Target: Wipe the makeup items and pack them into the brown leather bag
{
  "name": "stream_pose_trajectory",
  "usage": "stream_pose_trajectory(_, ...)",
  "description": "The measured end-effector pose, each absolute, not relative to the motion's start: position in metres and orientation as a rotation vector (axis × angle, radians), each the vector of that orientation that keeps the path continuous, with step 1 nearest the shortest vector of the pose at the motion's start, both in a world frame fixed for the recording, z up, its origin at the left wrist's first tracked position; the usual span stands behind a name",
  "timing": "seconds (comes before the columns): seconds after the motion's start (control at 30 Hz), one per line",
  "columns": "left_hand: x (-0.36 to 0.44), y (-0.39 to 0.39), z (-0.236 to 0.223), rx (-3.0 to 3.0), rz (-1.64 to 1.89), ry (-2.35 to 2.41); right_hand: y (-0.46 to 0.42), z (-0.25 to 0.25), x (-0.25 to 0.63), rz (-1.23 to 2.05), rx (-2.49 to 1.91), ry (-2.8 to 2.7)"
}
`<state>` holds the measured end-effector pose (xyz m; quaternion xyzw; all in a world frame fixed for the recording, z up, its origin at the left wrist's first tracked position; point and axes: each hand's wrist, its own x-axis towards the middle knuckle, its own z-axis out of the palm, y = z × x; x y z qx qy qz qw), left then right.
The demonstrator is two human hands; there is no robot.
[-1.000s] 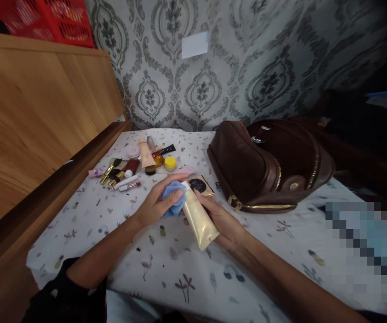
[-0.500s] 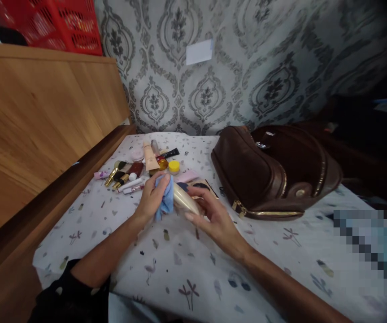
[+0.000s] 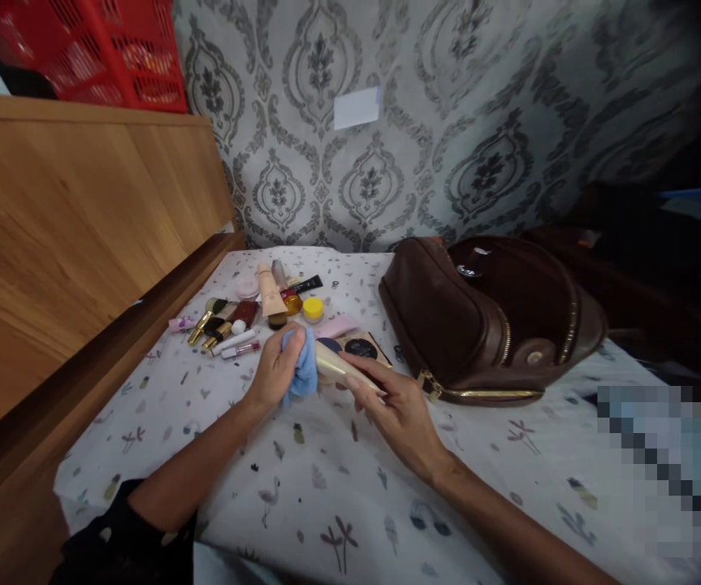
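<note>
A glossy, pale gold squeeze tube (image 3: pixel 331 365) slants between the two grips, above the white printed tablecloth (image 3: pixel 313 528). The left hand (image 3: pixel 276 367) clasps a soft blue cloth (image 3: pixel 305 372) around its left end; the right hand (image 3: pixel 404 413) pinches its right end.

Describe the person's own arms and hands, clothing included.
The left hand and right hand are bare, with no glove, watch or bracelet in sight. A black sleeve with pale spots ends near the left elbow; the visible right forearm has no sleeve.
</note>
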<state>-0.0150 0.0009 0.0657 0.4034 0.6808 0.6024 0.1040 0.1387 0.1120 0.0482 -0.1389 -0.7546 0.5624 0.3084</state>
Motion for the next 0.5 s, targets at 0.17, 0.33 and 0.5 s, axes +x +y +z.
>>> stream_pose_trajectory(0.17,-0.014,0.001,0.065,1.163,1.760,2.047,0.113,0.055,0.134,1.792,-0.374,-1.855)
stream_pose_trajectory(0.33,-0.017,0.002,0.065,0.968,1.780,2.095,0.113,0.064,0.134,1.981,-0.337,-1.762)
stream_pose_trajectory(0.5,-0.014,0.002,0.063,0.824,1.770,2.216,0.116,0.081,0.146,1.906,-0.270,-1.728)
